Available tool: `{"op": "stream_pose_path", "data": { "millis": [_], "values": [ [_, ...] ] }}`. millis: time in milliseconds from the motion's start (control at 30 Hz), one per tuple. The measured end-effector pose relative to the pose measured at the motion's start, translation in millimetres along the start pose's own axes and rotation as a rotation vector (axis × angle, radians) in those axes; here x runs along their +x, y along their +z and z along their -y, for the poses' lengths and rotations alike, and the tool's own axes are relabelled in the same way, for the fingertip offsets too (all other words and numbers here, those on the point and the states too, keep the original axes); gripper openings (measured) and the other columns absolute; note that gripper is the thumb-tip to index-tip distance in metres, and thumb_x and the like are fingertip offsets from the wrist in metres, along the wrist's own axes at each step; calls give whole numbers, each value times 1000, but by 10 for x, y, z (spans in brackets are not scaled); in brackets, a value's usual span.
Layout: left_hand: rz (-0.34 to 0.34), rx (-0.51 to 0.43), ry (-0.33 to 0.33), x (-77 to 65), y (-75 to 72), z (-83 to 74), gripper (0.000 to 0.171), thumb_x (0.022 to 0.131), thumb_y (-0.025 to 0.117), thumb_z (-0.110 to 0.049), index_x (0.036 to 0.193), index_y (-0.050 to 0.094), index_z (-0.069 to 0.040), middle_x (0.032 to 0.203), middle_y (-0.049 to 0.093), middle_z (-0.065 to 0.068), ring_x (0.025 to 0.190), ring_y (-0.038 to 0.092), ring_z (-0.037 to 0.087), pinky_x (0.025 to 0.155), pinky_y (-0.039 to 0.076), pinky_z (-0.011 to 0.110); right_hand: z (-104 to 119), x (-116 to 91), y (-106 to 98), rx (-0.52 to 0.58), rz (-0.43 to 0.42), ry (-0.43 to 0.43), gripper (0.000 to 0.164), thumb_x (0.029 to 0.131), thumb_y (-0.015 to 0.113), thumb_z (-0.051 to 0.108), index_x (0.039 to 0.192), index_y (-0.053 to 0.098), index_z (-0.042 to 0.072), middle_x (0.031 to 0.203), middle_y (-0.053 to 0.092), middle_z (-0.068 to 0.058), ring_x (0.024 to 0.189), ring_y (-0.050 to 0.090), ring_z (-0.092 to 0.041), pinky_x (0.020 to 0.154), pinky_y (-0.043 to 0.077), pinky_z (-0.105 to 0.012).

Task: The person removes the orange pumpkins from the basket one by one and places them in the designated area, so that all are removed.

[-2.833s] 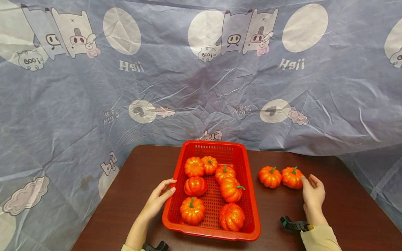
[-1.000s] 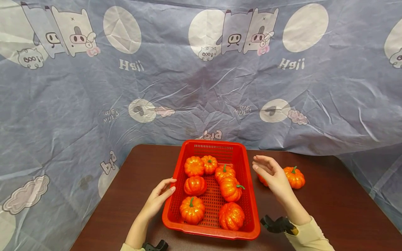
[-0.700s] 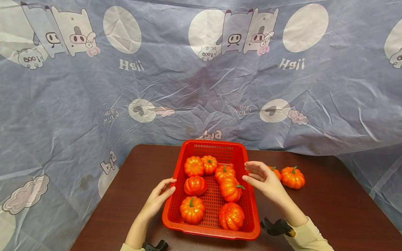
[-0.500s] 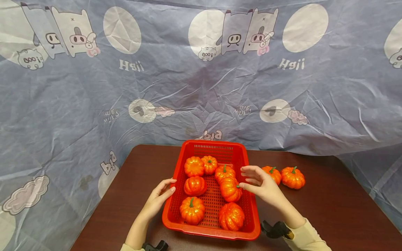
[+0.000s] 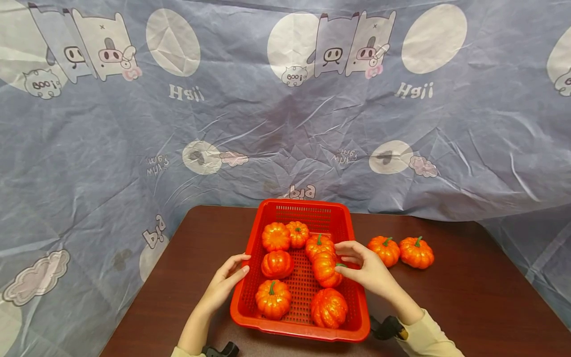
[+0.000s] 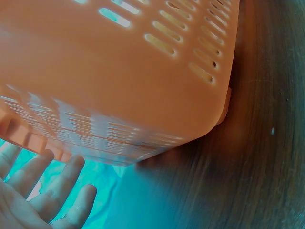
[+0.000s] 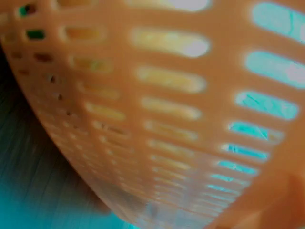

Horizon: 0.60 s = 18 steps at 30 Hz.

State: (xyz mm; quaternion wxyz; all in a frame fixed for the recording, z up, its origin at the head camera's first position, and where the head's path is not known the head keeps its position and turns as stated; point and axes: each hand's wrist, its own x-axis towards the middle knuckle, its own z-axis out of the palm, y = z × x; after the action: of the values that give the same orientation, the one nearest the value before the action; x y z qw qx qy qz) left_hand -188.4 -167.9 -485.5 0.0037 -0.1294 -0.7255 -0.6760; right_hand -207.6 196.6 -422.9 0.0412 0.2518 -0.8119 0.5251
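Observation:
A red plastic basket (image 5: pixel 300 331) with slotted walls holds several small orange pumpkins. My left hand (image 5: pixel 225 278) rests at the basket's left rim; in the left wrist view its fingers (image 6: pixel 66 179) are spread loosely by the rim. My right hand (image 5: pixel 369 270) reaches over the right rim, fingers and thumb apart. Its fingertips are right at a tilted pumpkin (image 5: pixel 324 270), whose green stem shows by the thumb. Behind that pumpkin sits another pumpkin (image 5: pixel 318 245), upright. The right wrist view is filled by the basket's slotted side (image 7: pixel 176 95); the right hand's grip is hidden there.
Two more pumpkins, one nearer (image 5: pixel 384 251) and one farther right (image 5: pixel 417 252), stand on the dark wooden table (image 5: pixel 468 297) right of the basket. A blue-grey printed cloth (image 5: pixel 250 114) hangs behind and to the left.
My right hand has left the far-right pumpkin and moved left over the basket's right rim, down toward the tilted pumpkin. My left hand has stayed at the left rim.

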Motion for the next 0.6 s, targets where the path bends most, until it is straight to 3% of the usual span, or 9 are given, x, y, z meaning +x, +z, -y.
{"op": "stream_pose_path", "data": {
  "millis": [600],
  "values": [
    [1, -1, -2, 6, 0, 5, 32, 94, 56, -15, 124, 53, -4, 134, 47, 14, 128, 39, 27, 96, 37, 19, -114, 98, 100, -145, 45, -84, 50, 72, 82, 20, 115, 61, 5, 112, 64, -7, 103, 62, -25, 88, 47, -43]
  ]
}}
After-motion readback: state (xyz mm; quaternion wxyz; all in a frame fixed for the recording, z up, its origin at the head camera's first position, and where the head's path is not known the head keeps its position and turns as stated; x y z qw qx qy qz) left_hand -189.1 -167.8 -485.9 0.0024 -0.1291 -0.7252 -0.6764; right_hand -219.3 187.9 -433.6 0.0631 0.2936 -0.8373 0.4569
